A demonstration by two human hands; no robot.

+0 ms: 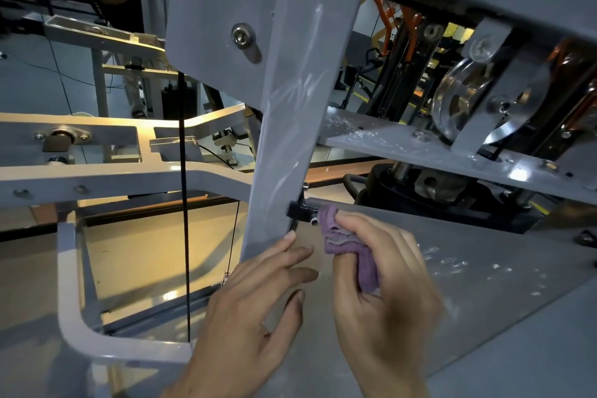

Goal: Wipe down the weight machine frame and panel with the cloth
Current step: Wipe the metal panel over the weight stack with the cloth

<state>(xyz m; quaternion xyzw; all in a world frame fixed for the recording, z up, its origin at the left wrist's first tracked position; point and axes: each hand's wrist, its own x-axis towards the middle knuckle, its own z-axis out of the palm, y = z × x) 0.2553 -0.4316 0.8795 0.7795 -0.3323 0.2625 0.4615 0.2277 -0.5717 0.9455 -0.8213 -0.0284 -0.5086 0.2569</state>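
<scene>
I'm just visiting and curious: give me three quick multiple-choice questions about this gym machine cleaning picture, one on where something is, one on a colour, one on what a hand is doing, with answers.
1. Where is the cloth?
A. Draped over the pulley
B. By the black bracket at the upright beam's lower right edge
C. On the floor

2. What colour is the cloth?
A. Purple
B. Yellow
C. White

3. What is the left hand doing?
A. Gripping the black cable
B. Holding a spray bottle
C. Resting with straight fingers against the foot of the upright beam

Answers:
1 B: the right hand presses the cloth up beside the black bracket next to the upright beam.
2 A: its folds show purple between the fingers.
3 C: the fingertips lie flat at the beam's lower end, holding nothing.
</scene>
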